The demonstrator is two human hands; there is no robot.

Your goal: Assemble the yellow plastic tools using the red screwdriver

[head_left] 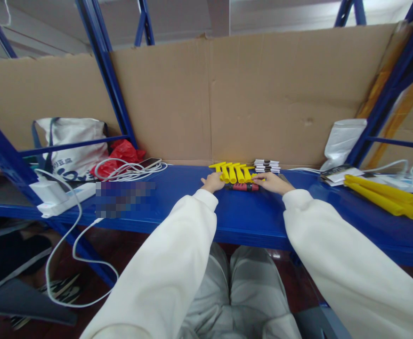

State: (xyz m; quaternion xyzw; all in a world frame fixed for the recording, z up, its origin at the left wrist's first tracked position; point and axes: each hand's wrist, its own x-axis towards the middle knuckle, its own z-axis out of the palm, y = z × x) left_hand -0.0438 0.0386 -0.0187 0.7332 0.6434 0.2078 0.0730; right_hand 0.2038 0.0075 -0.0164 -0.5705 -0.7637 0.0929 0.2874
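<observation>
Several yellow plastic tubes (232, 174) with pointed, slanted tops lie side by side in a row on the blue shelf. My left hand (213, 182) is at the left end of the row, its curled fingers against the outermost tube. At the other end my right hand (271, 182) pinches the yellow edge between thumb and fingers. My fingertips are partly hidden and small in view. A red and black tool (243, 187) lies just in front of the row, between my hands. Behind my right hand is a stack of white bundles with black bands (267, 165).
More long yellow pieces (386, 195) lie at the right, near a clear plastic bag (344, 141). On the left are a power strip (68, 200), coiled white cable (132, 170), a red bag (125, 151) and a canvas bag (75, 141). Cardboard (255, 94) closes off the back. Another person sits at far left.
</observation>
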